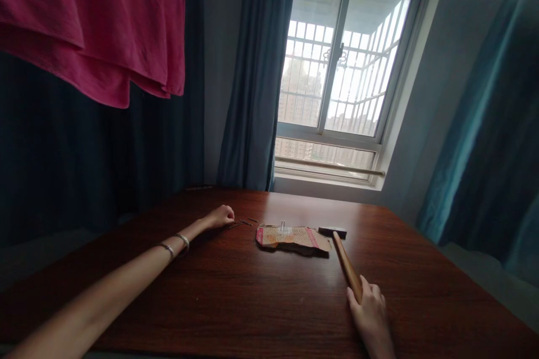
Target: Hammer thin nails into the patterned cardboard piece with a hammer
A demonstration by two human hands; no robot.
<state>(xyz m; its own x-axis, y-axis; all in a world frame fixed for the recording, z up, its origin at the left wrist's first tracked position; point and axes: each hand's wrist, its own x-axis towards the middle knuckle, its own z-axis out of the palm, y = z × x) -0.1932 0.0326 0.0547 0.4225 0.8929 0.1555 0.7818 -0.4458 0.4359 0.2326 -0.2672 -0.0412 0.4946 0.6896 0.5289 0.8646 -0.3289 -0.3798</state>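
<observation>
My right hand (369, 309) is closed round the wooden handle of a hammer (346, 262) that lies on the brown wooden table (236, 303), its dark head (332, 231) pointing away from me. My left hand (219, 216) reaches far out on the table, fingers curled, beside several thin nails (243, 222); I cannot make out what it pinches. Between the hands lies a flat piece of patterned cardboard (292, 238) with two nails (283, 226) standing upright in it. Two bangles (177, 243) circle my left wrist.
A barred window (337, 67) with blue curtains (252, 78) faces me beyond the table. Pink cloth (92, 17) hangs at the upper left. A teal curtain (492, 140) hangs at the right. The table's far edge runs just under the window sill.
</observation>
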